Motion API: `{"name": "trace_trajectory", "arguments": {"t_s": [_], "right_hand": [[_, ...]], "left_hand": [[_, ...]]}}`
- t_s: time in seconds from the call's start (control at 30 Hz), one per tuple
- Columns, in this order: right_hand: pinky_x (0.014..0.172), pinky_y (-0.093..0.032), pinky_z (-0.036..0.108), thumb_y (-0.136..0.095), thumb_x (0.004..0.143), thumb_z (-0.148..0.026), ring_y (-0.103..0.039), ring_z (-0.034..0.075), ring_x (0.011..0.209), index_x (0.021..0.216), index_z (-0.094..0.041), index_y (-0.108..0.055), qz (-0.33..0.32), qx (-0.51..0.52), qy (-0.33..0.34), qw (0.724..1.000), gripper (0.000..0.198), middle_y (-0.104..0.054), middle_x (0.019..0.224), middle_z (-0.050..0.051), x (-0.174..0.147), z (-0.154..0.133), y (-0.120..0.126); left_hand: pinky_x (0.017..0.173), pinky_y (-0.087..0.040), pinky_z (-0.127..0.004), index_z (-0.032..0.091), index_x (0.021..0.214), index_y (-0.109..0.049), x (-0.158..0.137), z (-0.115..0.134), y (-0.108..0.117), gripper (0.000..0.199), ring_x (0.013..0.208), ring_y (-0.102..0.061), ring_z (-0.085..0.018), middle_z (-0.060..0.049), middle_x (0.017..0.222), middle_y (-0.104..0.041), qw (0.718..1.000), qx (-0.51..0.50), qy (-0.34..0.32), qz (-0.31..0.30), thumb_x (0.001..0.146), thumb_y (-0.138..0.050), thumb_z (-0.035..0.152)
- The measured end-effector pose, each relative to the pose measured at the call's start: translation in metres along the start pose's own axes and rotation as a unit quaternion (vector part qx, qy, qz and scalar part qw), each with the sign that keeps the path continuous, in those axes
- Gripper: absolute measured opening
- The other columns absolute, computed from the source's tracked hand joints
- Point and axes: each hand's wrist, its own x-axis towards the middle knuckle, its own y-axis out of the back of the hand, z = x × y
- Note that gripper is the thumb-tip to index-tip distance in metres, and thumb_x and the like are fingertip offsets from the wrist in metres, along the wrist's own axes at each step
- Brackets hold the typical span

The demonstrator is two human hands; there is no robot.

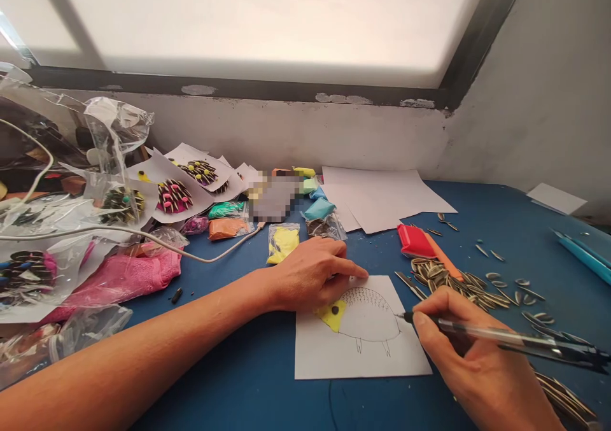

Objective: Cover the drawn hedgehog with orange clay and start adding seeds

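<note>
Right hand (477, 367), lower right of frame: thumb and fingers pinched on a clear-barrelled black pen (515, 337), barrel running off toward the right edge. Tip sits at the right side of the hedgehog outline (370, 323); can't confirm ink contact. White paper sheet (315, 358) is lower centre, left of the right hand and partly under the left. Left hand (315, 272): palm down over the sheet's upper left, index stretched along the top edge, other fingers bent, nothing gripped that I can see. Outline has short spine strokes across its upper part, two legs below, and a yellow clay head (333, 318) with a dark eye at its left end, just below the left hand. Striped sunflower seeds (434, 272) are heaped just above the right hand, strays to the right, near a red packet (414, 240) and an orange strip (449, 262). Yellow clay bag (284, 243) just above the left wrist. White sheets (382, 192) upper centre-right. Seed-spined hedgehog with pink dots (174, 195) among others on paper, left side. All on a blue tabletop (229, 361).
</note>
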Motion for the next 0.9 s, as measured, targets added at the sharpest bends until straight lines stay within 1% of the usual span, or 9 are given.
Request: {"name": "trace_trajectory", "arguments": {"t_s": [0.2,0.37,0.63,0.73,0.9], "right_hand": [[0.041,-0.032,0.025,-0.05,0.087,-0.038,-0.043,0.011,0.044,0.064,-0.026,-0.055,0.001,-0.015,-0.014,1.0,0.027,-0.048,0.05,-0.005,0.0,-0.003,0.0],[0.036,-0.029,0.025,-0.053,0.085,-0.042,-0.04,0.011,0.04,0.065,-0.026,-0.056,-0.008,-0.012,-0.012,1.0,0.026,-0.047,0.047,-0.006,0.0,0.001,0.0],[0.046,-0.035,0.025,-0.051,0.087,-0.041,-0.047,0.012,0.048,0.067,-0.027,-0.055,0.0,-0.01,-0.041,0.999,0.025,-0.05,0.054,-0.006,-0.003,-0.014,-0.002],[0.044,-0.033,0.026,-0.051,0.087,-0.039,-0.045,0.012,0.047,0.066,-0.027,-0.054,0.004,-0.009,-0.045,0.999,0.024,-0.048,0.052,-0.006,-0.003,-0.016,-0.002],[0.042,-0.029,0.027,-0.053,0.085,-0.041,-0.041,0.012,0.044,0.066,-0.027,-0.055,0.005,0.0,-0.05,0.999,0.023,-0.045,0.05,-0.006,-0.003,-0.016,-0.001]], "left_hand": [[0.071,-0.036,-0.03,0.027,0.118,-0.073,0.0,0.0,0.0,0.035,0.073,-0.049,-0.015,-0.003,0.079,-0.054,1.0,0.004,0.001,-0.001,0.095,-0.048,0.017],[0.07,-0.037,-0.03,0.028,0.117,-0.073,0.0,0.001,0.0,0.034,0.073,-0.049,-0.015,-0.003,0.08,-0.054,1.0,0.006,0.006,-0.006,0.095,-0.049,0.018],[0.07,-0.036,-0.03,0.027,0.117,-0.073,0.0,0.001,0.0,0.034,0.072,-0.047,-0.014,-0.003,0.079,-0.053,1.0,0.004,0.0,-0.003,0.095,-0.048,0.018],[0.07,-0.036,-0.03,0.028,0.117,-0.073,0.0,0.001,0.0,0.033,0.072,-0.047,-0.014,-0.002,0.079,-0.053,1.0,0.005,0.0,-0.002,0.096,-0.049,0.019],[0.069,-0.035,-0.03,0.028,0.116,-0.074,0.0,0.0,-0.001,0.033,0.072,-0.047,-0.014,-0.003,0.079,-0.053,1.0,0.008,-0.001,0.0,0.096,-0.049,0.019]]}}
